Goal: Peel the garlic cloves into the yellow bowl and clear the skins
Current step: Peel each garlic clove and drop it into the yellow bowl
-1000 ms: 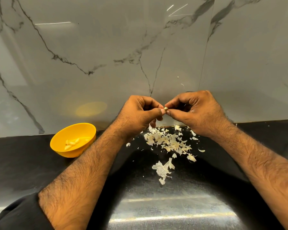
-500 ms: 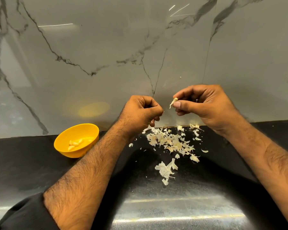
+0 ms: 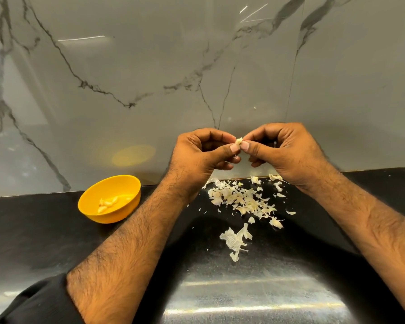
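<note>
1. The left hand (image 3: 202, 155) and the right hand (image 3: 283, 150) are up in the air, in front of the marble wall (image 3: 150, 78). Their fingertips meet in the middle.
2. Both hands pinch one small garlic clove (image 3: 239, 141) between thumb and first finger. The other fingers of each hand are curled in toward the palm.
3. Half a second ago the hands were apart. The right hand was lifted up and held a little bit of skin. Now the right hand has come back down and in, and it touches the clove again.
4. The left hand was a closed fist then. Now its thumb and first finger reach out to the clove.
5. The yellow bowl (image 3: 126, 206) sits on the black counter (image 3: 33, 230), to the left of the left arm. A few peeled cloves (image 3: 107, 204) lie inside it. It has not moved.
6. A pile of garlic skins (image 3: 241, 199) lies on the counter, under the hands. One bigger skin piece (image 3: 234, 239) lies nearer the person.
7. A black sleeve (image 3: 40, 302) shows on the left arm.
</note>
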Available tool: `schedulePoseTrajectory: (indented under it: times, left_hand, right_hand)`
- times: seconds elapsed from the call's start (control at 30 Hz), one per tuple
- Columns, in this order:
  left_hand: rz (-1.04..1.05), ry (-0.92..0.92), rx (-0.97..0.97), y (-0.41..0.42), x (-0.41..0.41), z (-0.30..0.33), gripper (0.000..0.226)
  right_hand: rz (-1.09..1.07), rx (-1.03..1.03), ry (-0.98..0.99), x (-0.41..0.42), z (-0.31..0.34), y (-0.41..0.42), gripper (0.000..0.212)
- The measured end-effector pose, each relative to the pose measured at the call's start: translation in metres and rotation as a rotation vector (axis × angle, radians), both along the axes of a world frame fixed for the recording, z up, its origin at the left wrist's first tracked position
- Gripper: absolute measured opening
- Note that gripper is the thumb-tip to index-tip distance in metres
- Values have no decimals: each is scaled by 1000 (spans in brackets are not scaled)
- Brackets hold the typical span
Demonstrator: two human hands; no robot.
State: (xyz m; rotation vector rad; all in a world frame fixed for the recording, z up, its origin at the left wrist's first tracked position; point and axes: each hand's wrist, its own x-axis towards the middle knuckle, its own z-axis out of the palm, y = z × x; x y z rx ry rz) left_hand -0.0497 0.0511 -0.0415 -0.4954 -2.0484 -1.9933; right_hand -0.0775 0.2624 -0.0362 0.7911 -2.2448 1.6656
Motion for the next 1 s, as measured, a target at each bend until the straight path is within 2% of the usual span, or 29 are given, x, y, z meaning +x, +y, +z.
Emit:
schedulePoseTrajectory:
  times: [0.3,0.77,1.0]
  left_hand:
    - [64,74,-68,0,-2,-2,20]
    - [81,107,-113,4,0,-4,15]
    - [-36,-24,48,5,2,-4,24]
  right_hand:
    - [11,71,11,2,2,0,11]
    - [-16,47,-10,0,-2,-1,9]
    - [-3,12,-12,1,0,0,8]
